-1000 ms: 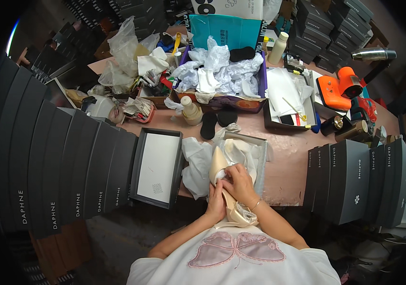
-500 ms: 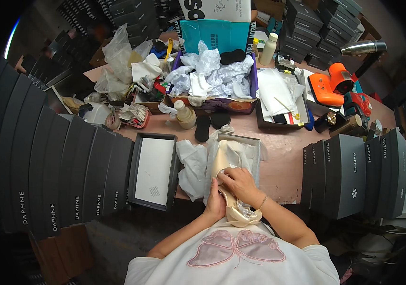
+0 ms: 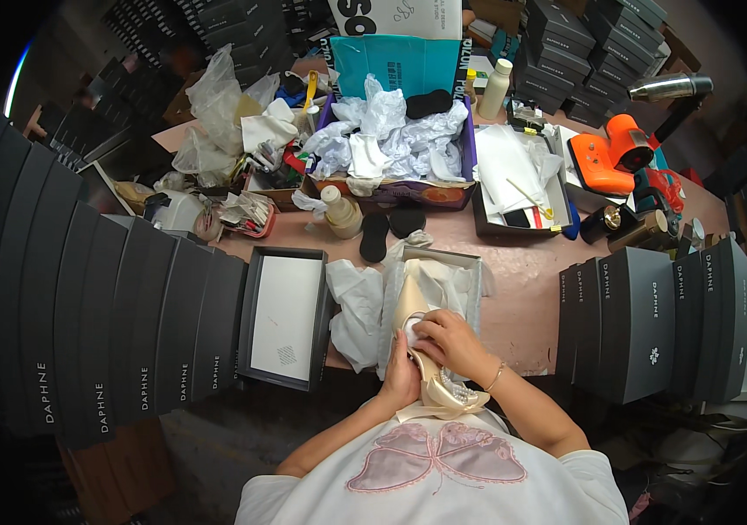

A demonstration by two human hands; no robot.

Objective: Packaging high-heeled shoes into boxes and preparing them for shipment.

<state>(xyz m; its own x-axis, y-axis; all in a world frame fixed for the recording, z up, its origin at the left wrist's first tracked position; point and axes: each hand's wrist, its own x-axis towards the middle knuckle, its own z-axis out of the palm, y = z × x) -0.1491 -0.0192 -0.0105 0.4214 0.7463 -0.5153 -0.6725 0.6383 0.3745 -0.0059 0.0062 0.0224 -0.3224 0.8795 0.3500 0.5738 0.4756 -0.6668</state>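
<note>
A pale cream pointed shoe [image 3: 408,300] lies lengthwise before me, its toe pointing away over the open shoe box [image 3: 474,306]. My left hand [image 3: 401,378] is wrapped round its left side. At the shoe's opening, the bent fingers of my right hand [image 3: 454,346] grip a white wad [image 3: 412,330] that looks like paper; its far end is hidden inside. Close to my shirt, pearl-like beads [image 3: 452,390] and cream satin show at the heel end. White tissue paper [image 3: 357,306] lies left of the box, and more tissue fills the box.
A dark box part with a white lining [image 3: 288,311] lies at the left. Dark shoe boxes [image 3: 159,324] stand in a row on the left, others [image 3: 631,319] on the right. Behind are a purple box [image 3: 468,140] of crumpled paper, a squat bottle [image 3: 341,214] and an orange device [image 3: 601,166].
The white wad now shows at the shoe's opening under my right fingers. The shoe's heel end has shifted slightly right, and my right hand has moved a little to the right.
</note>
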